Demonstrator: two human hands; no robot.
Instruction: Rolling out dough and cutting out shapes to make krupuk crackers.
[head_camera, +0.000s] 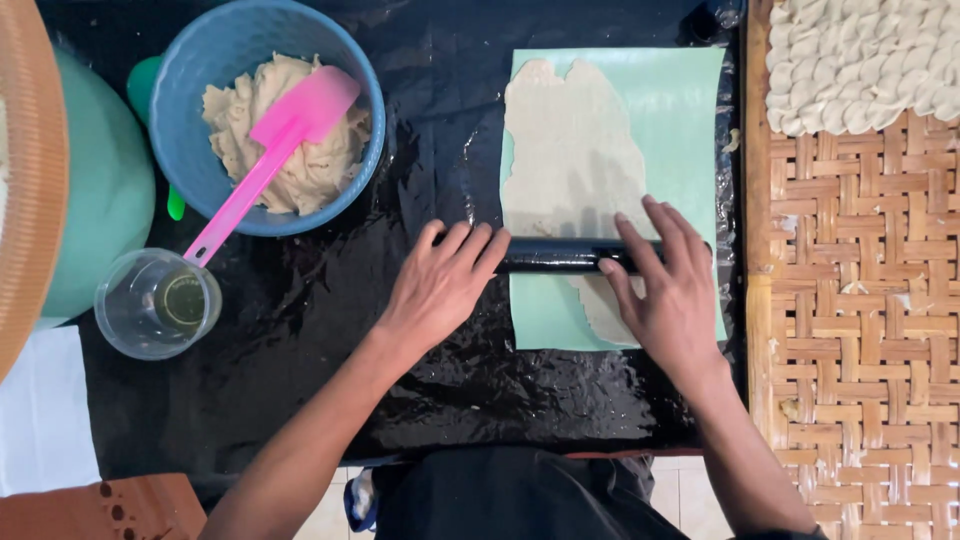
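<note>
Black cylindrical rolling pin (560, 256): glossy black. Rolled flat dough sheet (570, 160): pale beige. Rectangular plastic mat (680, 130): mint green. Crinkled plastic table covering (330, 300): shiny black. Round plastic bowl (190, 90): blue, holding beige dough. Flat silicone spatula (290, 130): bright pink. Woven bamboo tray (860, 300): tan-and-brown basket-weave pattern. Clear plastic cup (155, 305): transparent, contents possibly yellowish.

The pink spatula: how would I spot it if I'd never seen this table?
Start at the black plastic sheet and go to the blue bowl of pale dough at its upper left. The pink spatula leans in it, handle reaching toward a clear cup. Nothing else here is bright pink.
</note>
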